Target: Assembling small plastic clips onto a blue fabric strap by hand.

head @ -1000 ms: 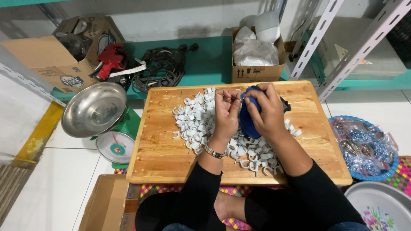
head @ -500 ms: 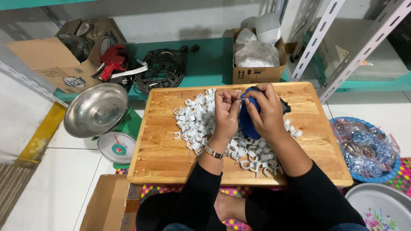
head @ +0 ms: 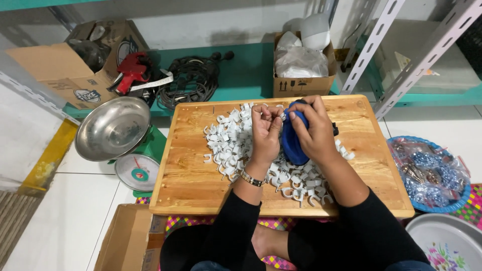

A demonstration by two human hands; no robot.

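A heap of small white plastic cable clips with nails lies on a low wooden board. Above the heap, my left hand pinches one small clip between fingertips, and a metal bracelet circles its wrist. My right hand grips a blue tool with a rounded body, its fingertips meeting the left hand's at the clip. Both forearms wear black sleeves and cover part of the heap.
A green kitchen scale with a steel bowl stands left of the board. Cardboard boxes, a coiled black cable, a box of bags and a metal shelf frame line the back. A blue basket of packets sits right.
The view has shifted slightly. Both hands stay together over the heap with only small finger movements.
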